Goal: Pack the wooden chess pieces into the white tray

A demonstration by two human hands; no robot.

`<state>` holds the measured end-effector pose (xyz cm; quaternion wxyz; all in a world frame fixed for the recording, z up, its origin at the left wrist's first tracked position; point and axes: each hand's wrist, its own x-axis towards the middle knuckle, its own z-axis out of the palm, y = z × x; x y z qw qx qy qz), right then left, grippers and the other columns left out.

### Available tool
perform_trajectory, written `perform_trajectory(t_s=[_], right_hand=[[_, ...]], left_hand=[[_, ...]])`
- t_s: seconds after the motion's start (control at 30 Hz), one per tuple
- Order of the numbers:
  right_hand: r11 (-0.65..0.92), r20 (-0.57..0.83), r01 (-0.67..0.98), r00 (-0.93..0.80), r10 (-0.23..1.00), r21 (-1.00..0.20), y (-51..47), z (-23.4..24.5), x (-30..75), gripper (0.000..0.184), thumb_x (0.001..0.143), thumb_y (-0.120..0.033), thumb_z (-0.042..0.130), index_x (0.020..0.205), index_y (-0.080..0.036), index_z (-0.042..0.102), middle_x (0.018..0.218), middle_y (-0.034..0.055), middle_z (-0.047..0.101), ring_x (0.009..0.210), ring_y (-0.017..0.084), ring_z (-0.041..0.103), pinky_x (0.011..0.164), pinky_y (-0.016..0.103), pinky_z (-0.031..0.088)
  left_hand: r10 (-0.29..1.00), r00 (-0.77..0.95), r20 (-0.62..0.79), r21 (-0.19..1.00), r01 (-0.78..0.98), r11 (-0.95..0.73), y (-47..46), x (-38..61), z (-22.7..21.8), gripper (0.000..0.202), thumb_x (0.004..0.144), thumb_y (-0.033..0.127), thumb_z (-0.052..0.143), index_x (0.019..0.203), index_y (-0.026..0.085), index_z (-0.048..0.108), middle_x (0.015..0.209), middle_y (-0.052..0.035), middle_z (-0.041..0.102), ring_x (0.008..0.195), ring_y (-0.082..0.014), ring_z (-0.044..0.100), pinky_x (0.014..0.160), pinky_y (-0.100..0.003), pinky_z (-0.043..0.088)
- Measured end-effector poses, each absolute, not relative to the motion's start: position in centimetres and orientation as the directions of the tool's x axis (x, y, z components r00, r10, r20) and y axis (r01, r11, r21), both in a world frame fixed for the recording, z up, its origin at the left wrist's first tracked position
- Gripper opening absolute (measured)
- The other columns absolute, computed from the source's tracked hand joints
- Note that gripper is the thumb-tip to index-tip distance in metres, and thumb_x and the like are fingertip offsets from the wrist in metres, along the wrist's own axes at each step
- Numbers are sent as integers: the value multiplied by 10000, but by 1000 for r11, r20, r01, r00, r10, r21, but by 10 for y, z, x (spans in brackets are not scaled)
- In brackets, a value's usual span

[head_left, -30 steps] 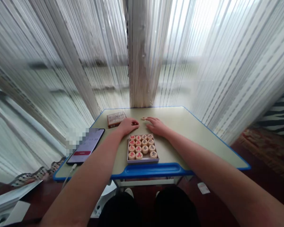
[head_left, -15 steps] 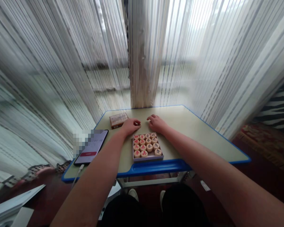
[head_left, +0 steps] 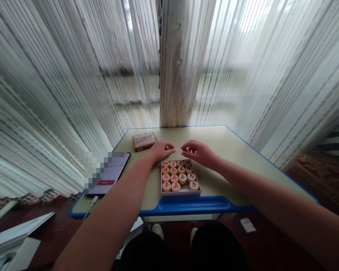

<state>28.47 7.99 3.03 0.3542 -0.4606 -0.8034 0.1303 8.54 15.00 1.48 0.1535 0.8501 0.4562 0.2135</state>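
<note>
My left hand (head_left: 161, 150) is closed at the fingertips on a pale wooden xiangqi piece (head_left: 174, 150), low over the table behind the tray. Facing it, my right hand (head_left: 199, 151) has thumb and fingers drawn together in a pinch; what lies between them is too small to make out. Just in front of both hands sits a shallow open box (head_left: 181, 194) of round wooden pieces with red and black characters. Its rows are full except for one gap in the front row, between a red piece (head_left: 175, 186) and a black piece (head_left: 194, 185).
A printed box lid (head_left: 144, 141) lies behind my left hand. At the left, a tablet (head_left: 109, 175) with a white cable (head_left: 93, 201) rests on the table (head_left: 234, 150). A blue tray edge (head_left: 194, 204) runs along the front. Striped curtains (head_left: 124, 56) hang behind.
My right hand has gone from loosely spread fingers to a pinch, raised slightly beside the left. My left hand stays near the same spot with the piece. The view has shifted a little.
</note>
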Motion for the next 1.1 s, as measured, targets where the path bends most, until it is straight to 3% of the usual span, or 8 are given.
perform_trajectory(t_s=[0.13,0.4,0.7,0.93,1.1], right_hand=[[653,484,529,-438,757,-542,57,38,279,201,701,-328,680,767,-153,606,747,10,564,596,85,489,576,226,434],[806,322,457,-751,576,-375,32,54,265,200,722,-339,686,736,-155,607,732,30,583,731,137,517,697,266,421],[851,243,444,-825,511,-282,22,54,258,259,688,-362,715,708,-160,555,729,24,547,697,138,468,660,265,403],[867,237,446,-838,491,-220,22,52,257,291,693,-406,706,704,-163,545,702,11,519,675,139,442,651,267,393],[855,203,460,-838,507,-239,19,57,259,290,683,-407,708,757,-157,582,742,34,542,712,157,457,663,279,398]], left_hand=[[829,502,246,466,689,-555,152,87,16,357,755,455,562,912,167,703,904,-70,696,784,-193,607,722,-284,469],[836,486,256,469,693,-547,152,87,17,375,771,477,548,894,151,687,876,-81,699,760,-191,614,721,-290,464],[837,482,257,426,721,-546,147,84,19,282,771,363,583,925,151,685,917,-80,694,791,-186,612,733,-278,466],[825,501,261,400,722,-565,149,86,20,293,780,385,571,918,152,683,914,-71,700,801,-185,616,746,-286,463],[824,507,252,381,731,-567,149,86,20,283,783,364,568,927,148,678,933,-70,697,803,-184,618,771,-293,461]])
